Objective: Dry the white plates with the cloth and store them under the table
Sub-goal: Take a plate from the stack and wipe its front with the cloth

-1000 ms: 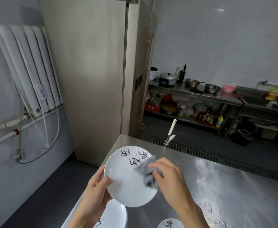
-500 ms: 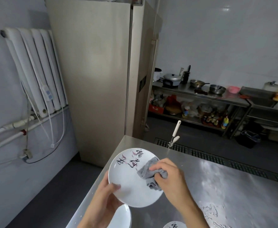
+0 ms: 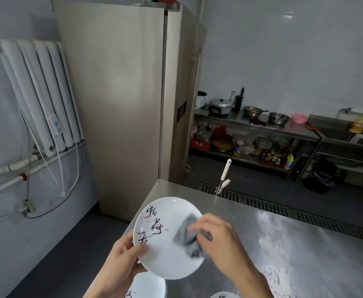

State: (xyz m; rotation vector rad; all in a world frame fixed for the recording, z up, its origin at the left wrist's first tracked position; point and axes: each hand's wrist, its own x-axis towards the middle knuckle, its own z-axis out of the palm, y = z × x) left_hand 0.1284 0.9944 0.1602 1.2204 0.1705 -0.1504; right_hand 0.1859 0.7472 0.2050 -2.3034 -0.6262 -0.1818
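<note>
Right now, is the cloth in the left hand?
No, the right hand grips the cloth against the plate; the left hand holds the plate's rim.

Place: a working kitchen
Signs: steel table [image 3: 294, 244], tall fridge [image 3: 120, 104], pots [image 3: 221, 103] on steel shelving [image 3: 283, 129], floor drain [image 3: 262, 204]

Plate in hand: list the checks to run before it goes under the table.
1. Grip: the left hand grips the plate by its rim, thumb on the face: ok.
2. Wiping: the right hand holds the cloth against the plate's face: ok.
3. Face dry all over: cannot tell, the picture is too coarse for drops.
4. Underside wiped: cannot tell, it faces away.
5. Space under the table free: cannot tell, out of view.
6. All plates done: not ok, a second plate and a third plate show at the bottom edge.
</note>
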